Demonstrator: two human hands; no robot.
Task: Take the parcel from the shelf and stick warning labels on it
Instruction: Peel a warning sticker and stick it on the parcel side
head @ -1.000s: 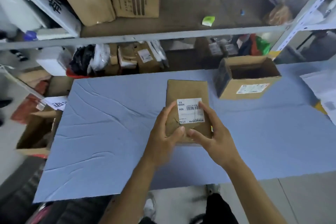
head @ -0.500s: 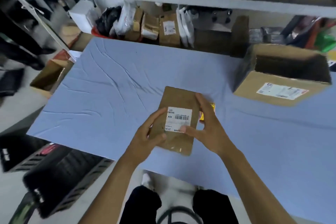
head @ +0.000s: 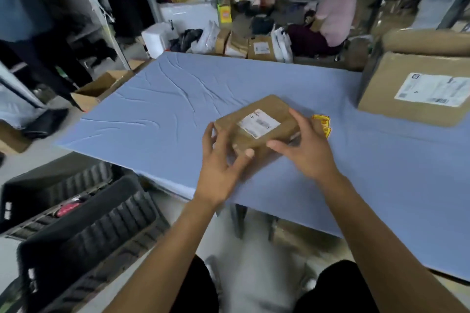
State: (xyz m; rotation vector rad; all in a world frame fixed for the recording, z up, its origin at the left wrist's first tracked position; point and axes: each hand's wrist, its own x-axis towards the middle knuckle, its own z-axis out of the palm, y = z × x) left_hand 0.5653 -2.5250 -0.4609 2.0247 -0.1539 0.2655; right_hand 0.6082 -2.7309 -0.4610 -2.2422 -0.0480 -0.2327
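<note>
Both hands, left (head: 218,160) and right (head: 305,150), grip the flat brown cardboard parcel (head: 256,127) over the blue-covered bench (head: 152,119); set down carelessly, it could bury the yellow warning labels (head: 322,123) (just beside it).

The print on the white shipping label (head: 258,123) atop the brown parcel (head: 264,112) is smeared by motion blur and unreadable. The right hand (head: 302,146) covers the parcel's near right corner and part of the yellow warning labels (head: 322,122), whose markings are too small to make out. The large cardboard box (head: 417,89) is cut off by the right edge, as is the counter (head: 152,119). Whether the left hand (head: 221,157) touches the parcel is unclear.
</note>
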